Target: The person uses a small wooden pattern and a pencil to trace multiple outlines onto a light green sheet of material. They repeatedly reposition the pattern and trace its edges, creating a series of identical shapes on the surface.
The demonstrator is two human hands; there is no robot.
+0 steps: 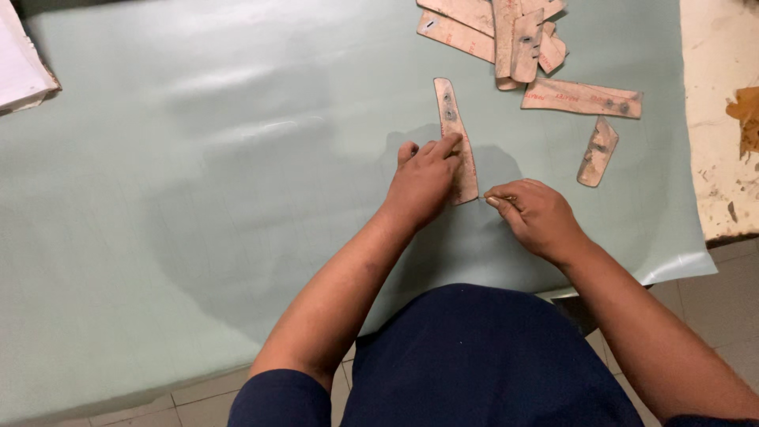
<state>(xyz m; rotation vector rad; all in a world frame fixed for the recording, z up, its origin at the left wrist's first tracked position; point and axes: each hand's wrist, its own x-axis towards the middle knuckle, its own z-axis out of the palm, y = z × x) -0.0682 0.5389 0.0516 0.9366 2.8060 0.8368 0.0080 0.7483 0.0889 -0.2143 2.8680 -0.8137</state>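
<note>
A long tan cardboard pattern piece [453, 119] lies flat on a pale green sheet [198, 198]. My left hand [421, 183] presses down on its lower half, fingers spread over it. My right hand [534, 215] is beside the piece's lower right corner, fingers pinched on a thin pointed tool [498, 198] whose tip meets the piece's bottom edge. The tool is mostly hidden in my fist.
A pile of similar cardboard pattern pieces [506, 35] sits at the top, with one long piece [581, 98] and a small one [598, 152] lying apart. A worn white surface [723, 119] borders the sheet on the right. White paper [20, 63] lies at top left.
</note>
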